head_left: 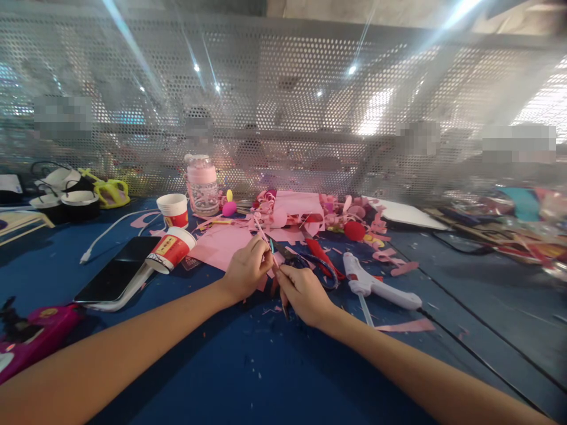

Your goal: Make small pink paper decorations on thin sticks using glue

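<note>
My left hand (248, 268) is closed in a pinch on a narrow pink paper strip (260, 229) that sticks up past the fingers. Close beside it, my right hand (306, 293) pinches the strip's lower part. Below the right fingers a thin dark tip shows; I cannot make out what it is. Scissors (330, 276) with dark blue handles lie just behind the right hand, blades toward the left hand. Under and behind the left hand lies a pink paper sheet (217, 245). A red-handled tool (325, 257) rests beside the scissors, partly hidden.
A white glue gun (381, 288) with a black cord lies at right. At left are two paper cups (172, 251), a phone (117, 271) and a magenta object (42, 330). Pink paper scraps (299, 206) pile up before a perforated metal screen (287, 106), near a clear bottle (204, 186).
</note>
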`<state>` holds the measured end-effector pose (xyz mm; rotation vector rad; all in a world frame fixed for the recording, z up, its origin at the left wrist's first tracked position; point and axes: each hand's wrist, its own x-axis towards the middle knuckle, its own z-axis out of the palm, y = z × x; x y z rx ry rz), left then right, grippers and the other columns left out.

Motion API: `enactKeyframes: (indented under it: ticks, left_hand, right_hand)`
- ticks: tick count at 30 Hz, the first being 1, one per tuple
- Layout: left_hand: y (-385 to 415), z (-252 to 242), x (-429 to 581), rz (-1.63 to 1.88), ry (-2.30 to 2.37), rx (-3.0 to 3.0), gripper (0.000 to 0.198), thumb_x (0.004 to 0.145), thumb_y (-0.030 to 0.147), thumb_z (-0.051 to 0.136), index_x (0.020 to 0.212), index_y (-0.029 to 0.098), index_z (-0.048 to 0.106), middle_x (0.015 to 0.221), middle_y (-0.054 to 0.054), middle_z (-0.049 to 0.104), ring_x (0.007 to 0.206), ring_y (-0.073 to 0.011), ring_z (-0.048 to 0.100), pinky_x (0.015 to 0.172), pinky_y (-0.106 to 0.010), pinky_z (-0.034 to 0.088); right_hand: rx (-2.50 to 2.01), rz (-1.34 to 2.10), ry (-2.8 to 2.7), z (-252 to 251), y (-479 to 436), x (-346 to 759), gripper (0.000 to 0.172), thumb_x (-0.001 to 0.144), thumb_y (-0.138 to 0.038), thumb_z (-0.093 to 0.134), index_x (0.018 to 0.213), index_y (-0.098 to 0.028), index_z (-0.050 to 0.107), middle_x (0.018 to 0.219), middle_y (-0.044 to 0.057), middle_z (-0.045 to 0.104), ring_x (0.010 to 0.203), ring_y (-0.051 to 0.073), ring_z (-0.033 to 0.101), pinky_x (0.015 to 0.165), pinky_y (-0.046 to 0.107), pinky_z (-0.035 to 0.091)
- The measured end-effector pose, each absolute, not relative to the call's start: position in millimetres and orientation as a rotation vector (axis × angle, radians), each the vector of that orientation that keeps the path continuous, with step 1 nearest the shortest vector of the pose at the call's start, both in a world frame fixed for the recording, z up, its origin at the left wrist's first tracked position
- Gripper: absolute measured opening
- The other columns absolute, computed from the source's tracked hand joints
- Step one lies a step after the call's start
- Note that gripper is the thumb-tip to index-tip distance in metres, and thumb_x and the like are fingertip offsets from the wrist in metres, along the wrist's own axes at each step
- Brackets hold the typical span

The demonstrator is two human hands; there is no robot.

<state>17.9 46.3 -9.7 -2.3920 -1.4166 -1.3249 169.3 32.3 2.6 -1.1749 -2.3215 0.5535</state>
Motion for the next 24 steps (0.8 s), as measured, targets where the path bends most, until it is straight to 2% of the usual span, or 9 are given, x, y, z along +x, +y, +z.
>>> enactKeyframes:
  ticks: [9,16,24]
  left_hand:
    - [45.6,-10.8,17.0,-1.335,-1.349,-2.32,0.013,0.08,0.011,0.04,0.07,0.019,0.038,0.07,0.0,0.044,0.06,-0.0122,0.043,0.053,-0.023,0.034]
    - [55.7,-11.4,9.9,-1.625,-1.453,-2.081,0.019,0.08,0.01,0.039,0.066,0.02,0.033,0.062,0.002,0.036,0.059,-0.013,0.04,0.057,-0.025,0.034]
    - [56.8,-10.0,8.4,-1.673,-1.546,-2.098,0.018,0.087,0.013,0.035,0.069,0.019,0.038,0.066,0.0,0.045,0.063,-0.0139,0.045,0.059,-0.026,0.036]
  right_hand:
    - [-1.163,0.625,-2.296,1.9,33.0,170.1,0.036,0.089,-0.025,0.031,0.057,-0.019,0.047,0.045,-0.001,0.058,0.044,0.011,0.056,0.052,0.02,0.039]
    - [-1.146,0.672,-2.274,1.4,32.6,170.3,0.038,0.089,-0.027,0.03,0.061,-0.018,0.054,0.042,-0.002,0.056,0.044,0.011,0.056,0.053,0.02,0.04]
    - [-1.15,0.707,-2.256,1.2,32.8,171.1,0.048,0.091,-0.04,0.024,0.06,-0.018,0.053,0.043,0.0,0.057,0.044,0.012,0.057,0.053,0.021,0.041]
